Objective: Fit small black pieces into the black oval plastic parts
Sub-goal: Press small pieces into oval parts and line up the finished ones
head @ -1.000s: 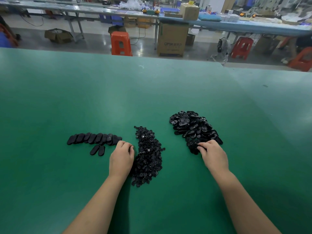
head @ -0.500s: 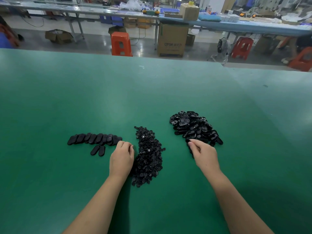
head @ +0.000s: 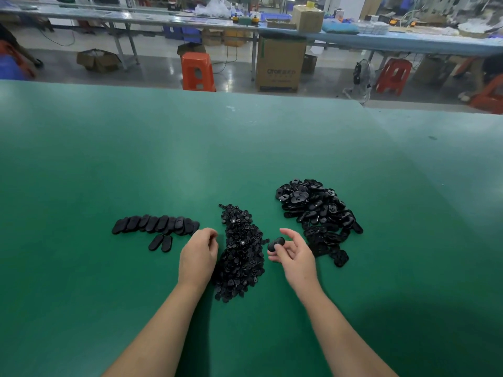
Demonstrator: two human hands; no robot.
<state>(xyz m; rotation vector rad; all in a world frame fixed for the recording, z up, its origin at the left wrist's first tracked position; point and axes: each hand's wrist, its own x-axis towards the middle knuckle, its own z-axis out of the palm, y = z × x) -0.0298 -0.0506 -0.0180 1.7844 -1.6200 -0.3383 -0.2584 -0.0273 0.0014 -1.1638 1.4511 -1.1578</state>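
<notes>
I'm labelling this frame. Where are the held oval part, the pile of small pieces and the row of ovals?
held oval part (head: 275, 244), head view, its dark top face
pile of small pieces (head: 241, 251), head view, pile's middle
row of ovals (head: 155, 224), head view, mid-row

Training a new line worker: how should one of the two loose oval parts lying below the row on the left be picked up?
Come from above and pinch one of the two loose oval parts across its narrow width. Each lies flat on the green table, close beside its twin, so the outer long edge is the freer side.
</notes>
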